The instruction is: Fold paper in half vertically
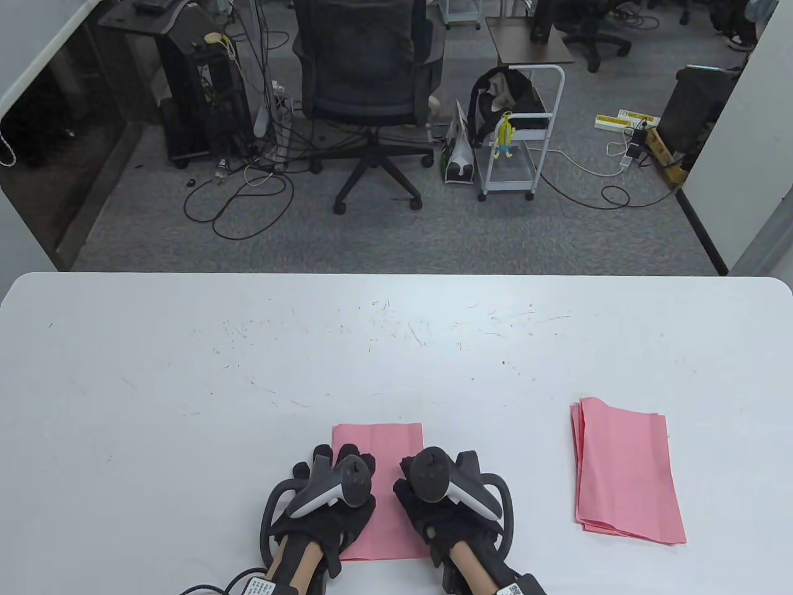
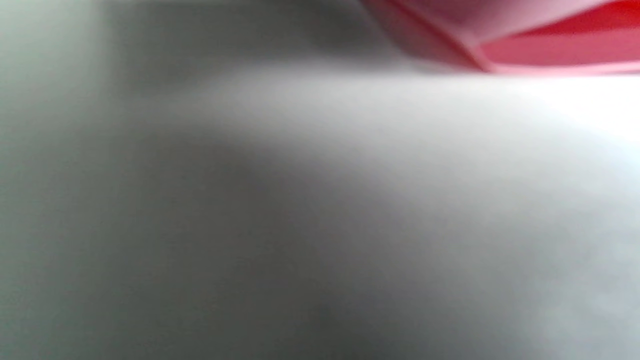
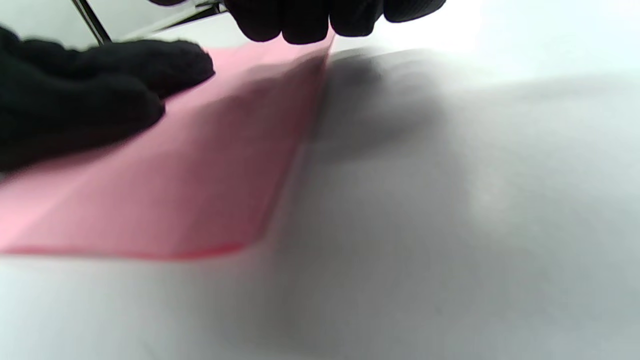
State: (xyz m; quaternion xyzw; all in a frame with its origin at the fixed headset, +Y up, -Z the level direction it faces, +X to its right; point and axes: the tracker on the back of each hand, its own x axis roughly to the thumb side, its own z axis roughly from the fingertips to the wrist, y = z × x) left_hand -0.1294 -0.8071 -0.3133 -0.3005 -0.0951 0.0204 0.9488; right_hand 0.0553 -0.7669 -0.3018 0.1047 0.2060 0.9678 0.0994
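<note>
At the near edge of the surface (image 1: 186, 384), both hands lie on a pink paper (image 1: 379, 441) that is flat on the white top, its long sides running away from the person. The left hand (image 1: 325, 496) covers the paper's left side, palm down, fingers (image 1: 350, 451) spread forward and flat; a tracker is strapped over its back. The right hand (image 1: 449, 496) sits on the paper's right edge, likewise palm down under its tracker. In the right wrist view its fingers (image 3: 305, 20) hang curled with their tips down at the paper's (image 3: 165, 190) right edge, touching it (whether they pinch the sheet or only press on it I cannot tell), while the left hand's (image 3: 85, 95) black glove rests on the pink sheet beside them. Neither hand has plainly closed around anything. The left wrist view is very blurred: only a pink edge of the paper (image 2: 525, 50) at the top right, seemingly in layers, above grey surface.

Well to the right of the paper lies a stack (image 1: 626, 474) of pink sheets, slightly fanned and turned a little askew, apart from both hands.

Beyond the paper, past the far edge of the surface, an office chair (image 1: 372, 93) stands on grey carpet, with a white cart (image 1: 523, 136) to its right.
</note>
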